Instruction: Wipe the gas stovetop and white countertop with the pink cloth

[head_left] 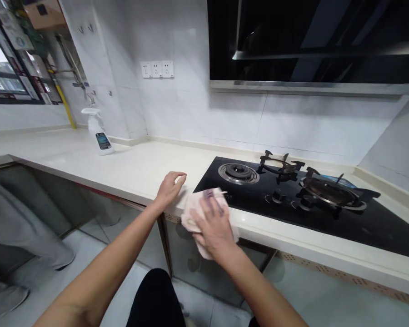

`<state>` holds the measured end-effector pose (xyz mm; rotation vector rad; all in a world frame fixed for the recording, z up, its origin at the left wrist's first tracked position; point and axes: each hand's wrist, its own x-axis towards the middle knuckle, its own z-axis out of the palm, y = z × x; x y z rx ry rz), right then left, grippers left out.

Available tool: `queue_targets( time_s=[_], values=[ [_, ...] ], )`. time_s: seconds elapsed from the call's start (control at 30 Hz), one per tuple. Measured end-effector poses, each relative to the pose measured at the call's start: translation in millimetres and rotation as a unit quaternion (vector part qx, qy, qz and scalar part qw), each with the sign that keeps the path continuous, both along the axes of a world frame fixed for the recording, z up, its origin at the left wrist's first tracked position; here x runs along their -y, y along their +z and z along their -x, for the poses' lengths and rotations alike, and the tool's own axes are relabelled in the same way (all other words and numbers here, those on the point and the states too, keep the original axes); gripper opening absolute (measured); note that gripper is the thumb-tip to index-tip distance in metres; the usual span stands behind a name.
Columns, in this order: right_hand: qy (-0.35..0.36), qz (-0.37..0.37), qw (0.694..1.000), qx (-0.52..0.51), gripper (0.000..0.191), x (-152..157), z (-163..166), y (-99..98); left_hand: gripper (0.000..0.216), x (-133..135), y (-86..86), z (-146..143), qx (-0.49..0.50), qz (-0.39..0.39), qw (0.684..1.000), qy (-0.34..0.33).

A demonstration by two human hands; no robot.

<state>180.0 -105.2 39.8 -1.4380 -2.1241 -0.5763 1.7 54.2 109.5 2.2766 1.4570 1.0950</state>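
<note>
Bright, soft light | window (pixel 2 68) washed out | reflections on range hood (pixel 313 45) | edges stretched | trousers (pixel 17 222) blurred

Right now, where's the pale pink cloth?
Head view, just below centre: the cloth is under the right hand, at the white countertop's front edge, by the black glass cooktop's left end.

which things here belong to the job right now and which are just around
In the job:
Cloth, under the right hand
Counter, its front edge at the cloth
Hob, perhaps, its near corner beside the cloth
Spray bottle, probably, though standing apart from both hands

Just around:
Hood
Sockets
Yellow pipe
</note>
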Motion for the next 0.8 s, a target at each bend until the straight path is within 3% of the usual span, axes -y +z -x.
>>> queue_targets(
  time_s=[0.07,0.2,0.3,0.47,0.67,0.73,0.8],
  values=[
    [0.002,0.09,0.994,0.059,0.081,-20,20,8.3,0.043,-23,-5.7,1,-0.062,0.028,0.997,0.02],
    [-0.011,0.166,0.98,0.11,0.073,-28,40,30.9,0.042,-45,-22.4,4,-0.104,0.053,0.993,0.031],
    [-0.001,0.16,0.979,0.127,0.072,-28,34,46.4,0.046,-52,-27.0,6,-0.121,0.067,0.99,0.035],
    [0.067,0.155,0.98,0.103,0.091,-32,18,55.7,0.047,-55,-22.8,6,-0.124,0.088,0.988,0.033],
    [0.043,0.152,0.985,0.067,0.024,-41,18,71.0,0.048,-51,-19.6,5,-0.118,0.099,0.987,0.036],
    [0.05,0.167,0.982,0.074,0.019,-45,17,72.2,0.047,-49,-20.5,5,-0.119,0.098,0.987,0.039],
    [0.058,0.176,0.979,0.088,0.032,-48,16,68.8,0.046,-47,-21.9,5,-0.121,0.094,0.987,0.037]
  ],
)
